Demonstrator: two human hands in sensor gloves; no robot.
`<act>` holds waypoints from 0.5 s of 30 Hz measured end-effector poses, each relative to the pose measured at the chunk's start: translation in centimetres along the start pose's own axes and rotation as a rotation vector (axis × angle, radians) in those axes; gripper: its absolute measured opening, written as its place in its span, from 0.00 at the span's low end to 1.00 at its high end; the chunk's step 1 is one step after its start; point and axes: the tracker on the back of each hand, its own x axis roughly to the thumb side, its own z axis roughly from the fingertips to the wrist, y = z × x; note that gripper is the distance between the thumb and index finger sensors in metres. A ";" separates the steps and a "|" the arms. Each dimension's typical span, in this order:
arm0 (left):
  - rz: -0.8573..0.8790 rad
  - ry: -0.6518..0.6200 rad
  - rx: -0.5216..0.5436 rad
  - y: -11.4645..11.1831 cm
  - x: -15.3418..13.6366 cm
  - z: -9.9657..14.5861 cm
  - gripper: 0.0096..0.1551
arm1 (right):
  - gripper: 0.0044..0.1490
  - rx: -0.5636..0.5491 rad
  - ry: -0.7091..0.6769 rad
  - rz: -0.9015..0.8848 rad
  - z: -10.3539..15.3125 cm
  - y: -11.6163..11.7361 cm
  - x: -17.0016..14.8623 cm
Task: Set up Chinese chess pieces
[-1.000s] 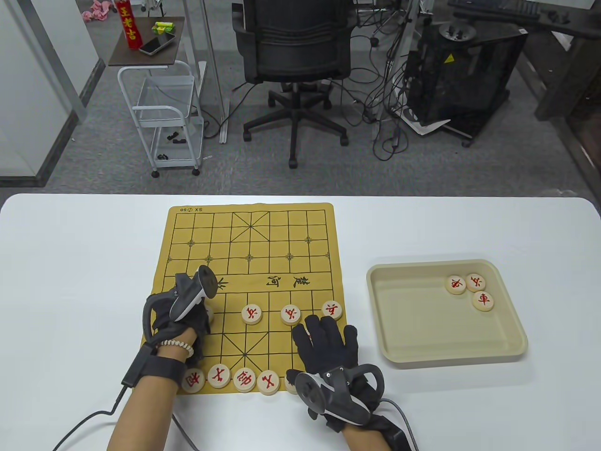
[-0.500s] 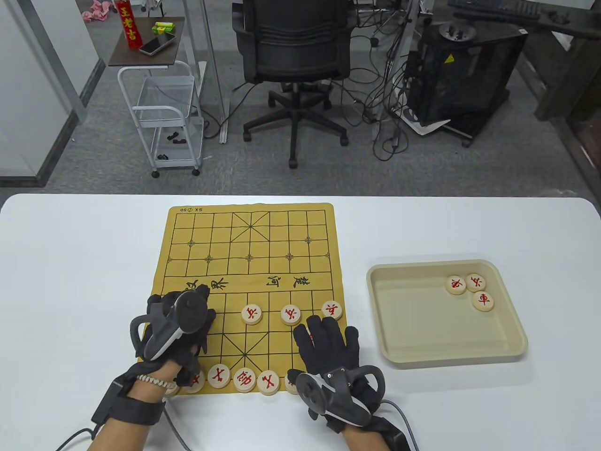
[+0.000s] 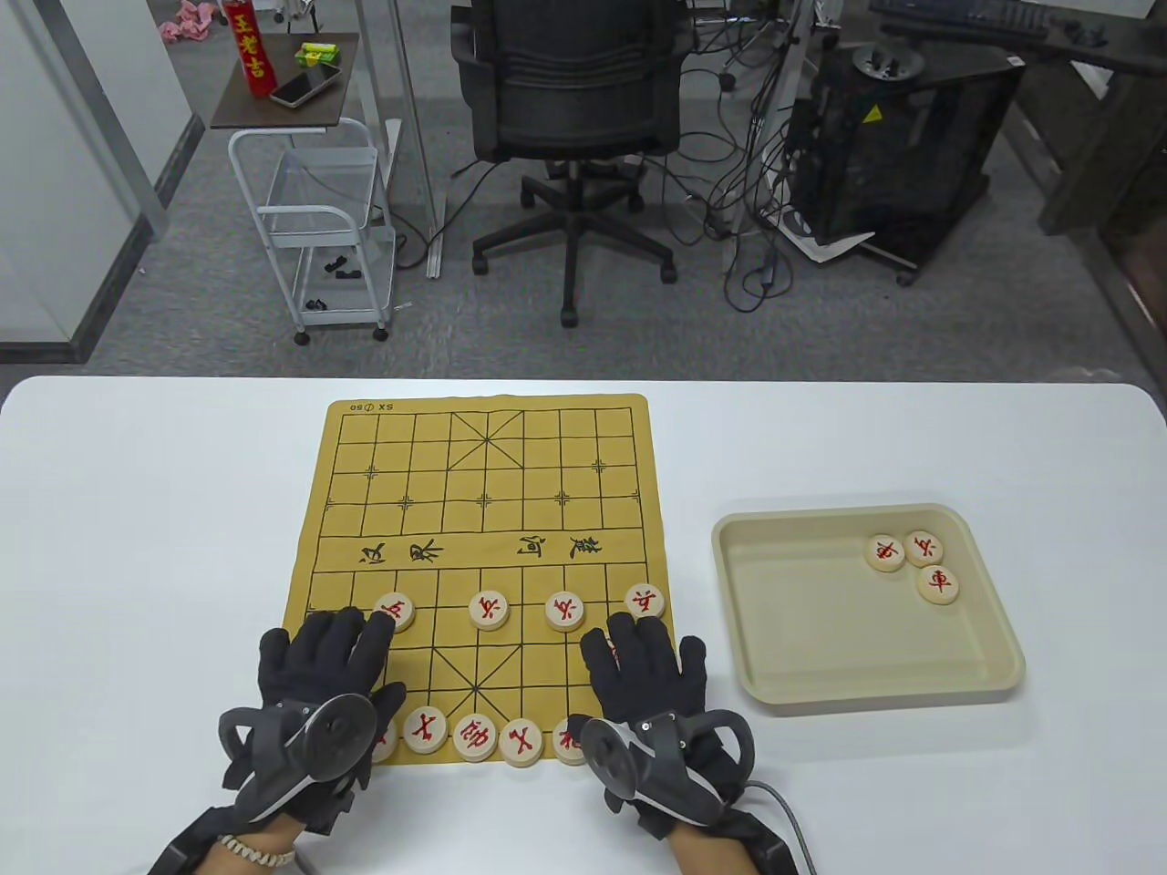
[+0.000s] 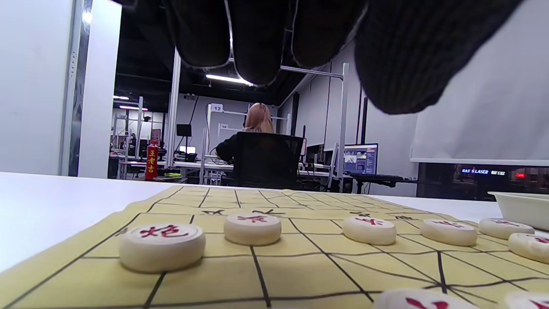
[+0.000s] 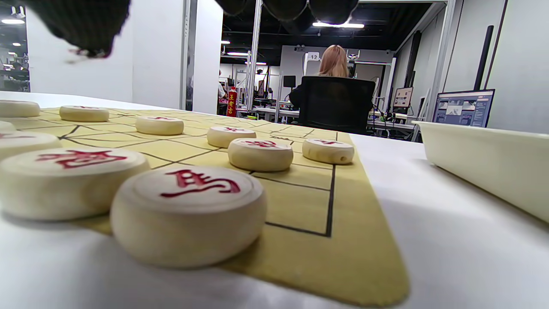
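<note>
A yellow chess board (image 3: 483, 510) lies on the white table. Several cream pieces with red characters stand on it: a soldier row (image 3: 489, 609) and a near-edge row (image 3: 474, 736). My left hand (image 3: 324, 652) lies flat and empty on the board's near left; its fingertips (image 3: 378, 627) are beside the leftmost soldier (image 3: 395, 611). A cannon piece (image 4: 162, 245) shows under it in the left wrist view. My right hand (image 3: 643, 661) lies flat and empty on the board's near right, over a piece (image 5: 260, 153). A beige tray (image 3: 757, 620) holds three pieces (image 3: 921, 561).
The tray stands right of the board, with white table between them. An office chair (image 3: 570, 100), a white cart (image 3: 319, 228) and cables on the floor lie beyond the table's far edge. The tray wall (image 5: 484, 159) shows in the right wrist view.
My left hand has drawn back toward the near edge and turned palm down, leaving a soldier piece on the left of the soldier row. My right hand has shifted slightly right.
</note>
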 end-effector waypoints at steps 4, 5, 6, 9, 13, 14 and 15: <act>0.019 0.009 -0.010 -0.1 -0.4 0.1 0.47 | 0.57 0.019 0.013 -0.010 -0.1 0.4 -0.2; 0.021 0.010 -0.010 -0.1 -0.5 0.1 0.47 | 0.57 0.023 0.018 -0.010 -0.1 0.4 -0.3; 0.025 0.011 -0.008 -0.1 -0.5 0.1 0.47 | 0.57 0.029 0.022 -0.010 -0.1 0.5 -0.4; 0.031 0.007 -0.007 0.0 -0.5 0.0 0.48 | 0.57 0.032 0.040 -0.039 -0.3 0.5 -1.0; 0.030 0.000 -0.010 -0.1 -0.4 0.0 0.48 | 0.56 0.058 0.105 -0.017 -1.2 0.3 -2.4; 0.031 -0.002 -0.009 -0.1 -0.4 0.0 0.47 | 0.55 0.047 0.149 -0.017 -1.7 -0.1 -3.6; 0.031 -0.003 -0.008 -0.1 -0.4 0.0 0.47 | 0.55 0.043 0.174 -0.019 -2.1 -0.4 -4.7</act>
